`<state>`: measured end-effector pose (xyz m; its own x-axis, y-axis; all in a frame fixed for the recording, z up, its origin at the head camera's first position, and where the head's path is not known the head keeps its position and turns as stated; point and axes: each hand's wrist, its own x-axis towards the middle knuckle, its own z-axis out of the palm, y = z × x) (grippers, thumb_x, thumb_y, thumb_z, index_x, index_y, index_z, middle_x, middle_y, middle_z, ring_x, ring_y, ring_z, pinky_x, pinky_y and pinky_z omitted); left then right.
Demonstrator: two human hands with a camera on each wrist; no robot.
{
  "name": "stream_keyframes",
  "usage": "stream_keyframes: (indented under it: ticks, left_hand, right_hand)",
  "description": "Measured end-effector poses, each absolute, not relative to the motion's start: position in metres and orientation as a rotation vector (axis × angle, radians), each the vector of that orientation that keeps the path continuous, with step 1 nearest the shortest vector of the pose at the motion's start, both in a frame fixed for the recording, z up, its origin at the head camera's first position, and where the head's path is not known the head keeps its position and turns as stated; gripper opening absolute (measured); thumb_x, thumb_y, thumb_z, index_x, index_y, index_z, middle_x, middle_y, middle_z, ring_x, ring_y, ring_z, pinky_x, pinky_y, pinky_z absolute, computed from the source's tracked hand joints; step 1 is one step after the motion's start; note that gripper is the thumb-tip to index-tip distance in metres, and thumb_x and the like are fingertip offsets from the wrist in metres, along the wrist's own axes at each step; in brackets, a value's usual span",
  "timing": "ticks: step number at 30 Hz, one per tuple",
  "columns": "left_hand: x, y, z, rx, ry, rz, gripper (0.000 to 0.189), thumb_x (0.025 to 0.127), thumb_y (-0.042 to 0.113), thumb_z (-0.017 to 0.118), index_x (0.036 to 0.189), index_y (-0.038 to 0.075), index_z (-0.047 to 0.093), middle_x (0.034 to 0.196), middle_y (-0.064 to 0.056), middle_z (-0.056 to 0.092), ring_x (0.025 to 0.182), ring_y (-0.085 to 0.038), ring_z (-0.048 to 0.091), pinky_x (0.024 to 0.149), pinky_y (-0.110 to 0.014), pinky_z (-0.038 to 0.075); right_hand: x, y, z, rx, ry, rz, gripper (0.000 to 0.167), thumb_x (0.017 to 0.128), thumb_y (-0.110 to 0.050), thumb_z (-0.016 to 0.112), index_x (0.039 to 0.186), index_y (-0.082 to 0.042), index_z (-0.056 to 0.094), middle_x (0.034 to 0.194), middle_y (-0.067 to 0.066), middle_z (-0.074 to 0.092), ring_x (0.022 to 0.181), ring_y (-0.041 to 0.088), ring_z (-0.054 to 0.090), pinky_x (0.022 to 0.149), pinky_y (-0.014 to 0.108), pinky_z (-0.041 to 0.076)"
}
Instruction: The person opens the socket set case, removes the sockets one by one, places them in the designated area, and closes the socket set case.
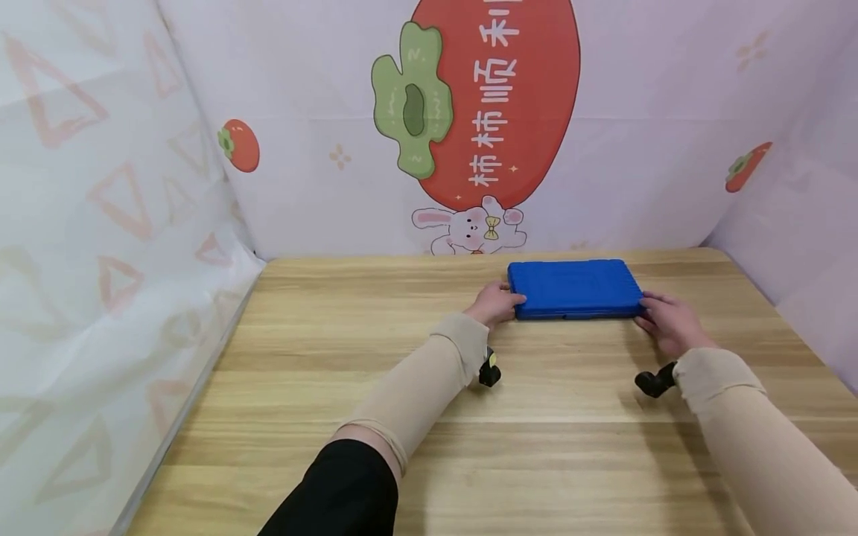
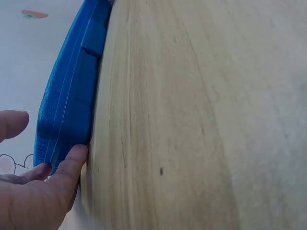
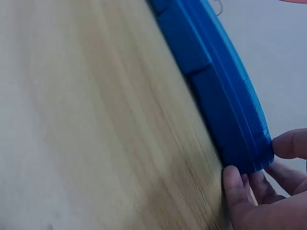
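Note:
A flat blue plastic case lies closed near the far edge of the table, its long side toward me. The left hand holds its left end; in the left wrist view the fingers touch the end low down by the tabletop, and the thumb is up on the side of its top face. At the other end is the right hand, its thumb against the top edge and the other fingers against the end near the table. Latch tabs show along the case's front side. What is inside cannot be seen.
The wood-grain table runs up to a printed backdrop at the back. More printed cloth hangs on the left, and a pale cloth on the right. Black wrist cameras sit below the sleeve cuffs.

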<state>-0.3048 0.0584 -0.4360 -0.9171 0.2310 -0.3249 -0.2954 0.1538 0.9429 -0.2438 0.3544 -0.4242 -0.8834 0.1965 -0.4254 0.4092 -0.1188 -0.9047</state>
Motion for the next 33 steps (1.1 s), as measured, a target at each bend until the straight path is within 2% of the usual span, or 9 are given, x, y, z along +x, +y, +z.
stream_keyframes:
  ticks: [2, 4, 8, 11, 15, 20, 23, 26, 33]
  left_hand:
    - [-0.306, 0.057, -0.434, -0.044, 2.080, 1.782, 0.054, 0.103, 0.009, 0.064, 0.151, -0.005, 0.043, 0.147, -0.020, 0.053, 0.111, -0.025, 0.065, 0.097, -0.035, 0.054]
    - [-0.307, 0.056, -0.434, -0.027, 2.099, 1.767, 0.053, 0.103, 0.009, 0.064, 0.151, -0.004, 0.045, 0.146, -0.020, 0.054, 0.111, -0.025, 0.065, 0.096, -0.035, 0.055]
    - [-0.307, 0.050, -0.434, -0.019, 2.110, 1.776, 0.051, 0.102, 0.004, 0.064, 0.149, -0.004, 0.047, 0.144, -0.022, 0.055, 0.123, -0.032, 0.061, 0.099, -0.040, 0.054]
    - [-0.307, 0.044, -0.434, -0.018, 2.113, 1.778, 0.051, 0.101, 0.003, 0.065, 0.149, -0.004, 0.046, 0.144, -0.022, 0.055, 0.123, -0.032, 0.061, 0.099, -0.040, 0.054]
    - [-0.304, 0.037, -0.431, -0.023, 2.119, 1.752, 0.055, 0.102, 0.003, 0.064, 0.152, -0.003, 0.042, 0.150, -0.020, 0.051, 0.123, -0.032, 0.061, 0.099, -0.039, 0.054]
    - [-0.298, 0.029, -0.426, -0.040, 2.143, 1.696, 0.058, 0.102, 0.001, 0.062, 0.155, -0.002, 0.039, 0.153, -0.019, 0.049, 0.117, -0.029, 0.062, 0.095, -0.037, 0.056]
    - [-0.296, 0.024, -0.425, -0.028, 2.149, 1.680, 0.059, 0.102, 0.000, 0.061, 0.156, -0.002, 0.038, 0.154, -0.018, 0.047, 0.117, -0.027, 0.060, 0.094, -0.036, 0.056]
    - [-0.294, 0.015, -0.425, -0.031, 2.146, 1.677, 0.058, 0.102, 0.001, 0.060, 0.156, -0.001, 0.039, 0.155, -0.019, 0.045, 0.120, -0.029, 0.060, 0.096, -0.037, 0.056]
    - [-0.286, -0.011, -0.430, -0.081, 2.130, 1.676, 0.056, 0.103, 0.002, 0.061, 0.155, 0.001, 0.040, 0.154, -0.020, 0.046, 0.124, -0.031, 0.059, 0.098, -0.037, 0.054]
  right_hand:
    - [-0.245, 0.353, -0.424, 0.685, 1.949, -2.155, 0.064, 0.110, -0.016, 0.040, 0.165, -0.007, 0.007, 0.171, 0.011, -0.008, 0.150, 0.012, 0.016, 0.086, 0.013, 0.052]
    - [-0.246, 0.353, -0.423, 0.664, 1.943, -2.157, 0.064, 0.110, -0.016, 0.040, 0.164, -0.007, 0.007, 0.171, 0.011, -0.008, 0.150, 0.012, 0.017, 0.086, 0.013, 0.052]
    - [-0.246, 0.351, -0.422, 0.600, 1.953, -2.171, 0.061, 0.108, -0.012, 0.045, 0.163, -0.003, 0.019, 0.169, 0.018, 0.007, 0.122, 0.007, 0.048, 0.085, 0.015, 0.054]
    - [-0.245, 0.349, -0.422, 0.554, 1.959, -2.176, 0.055, 0.107, -0.009, 0.047, 0.158, -0.001, 0.027, 0.165, 0.022, 0.013, 0.108, 0.004, 0.051, 0.086, 0.017, 0.054]
    - [-0.244, 0.343, -0.422, 0.516, 1.978, -2.127, 0.058, 0.109, -0.010, 0.044, 0.161, 0.002, 0.020, 0.168, 0.023, 0.003, 0.135, 0.016, 0.037, 0.090, 0.016, 0.052]
    - [-0.242, 0.336, -0.421, 0.486, 1.962, -2.073, 0.063, 0.110, -0.009, 0.043, 0.162, 0.005, 0.011, 0.169, 0.022, 0.000, 0.145, 0.019, 0.029, 0.095, 0.018, 0.051]
    - [-0.241, 0.335, -0.420, 0.461, 1.927, -2.064, 0.065, 0.110, -0.007, 0.041, 0.163, 0.004, 0.005, 0.169, 0.021, -0.003, 0.154, 0.026, 0.015, 0.102, 0.022, 0.048]
    - [-0.241, 0.334, -0.419, 0.411, 1.899, -2.042, 0.064, 0.110, -0.003, 0.037, 0.161, 0.006, 0.001, 0.168, 0.022, -0.009, 0.154, 0.035, -0.001, 0.108, 0.027, 0.043]
    - [-0.238, 0.322, -0.422, 0.317, 1.909, -1.957, 0.064, 0.110, -0.001, 0.038, 0.159, 0.011, -0.001, 0.167, 0.028, -0.005, 0.154, 0.039, 0.002, 0.109, 0.031, 0.044]
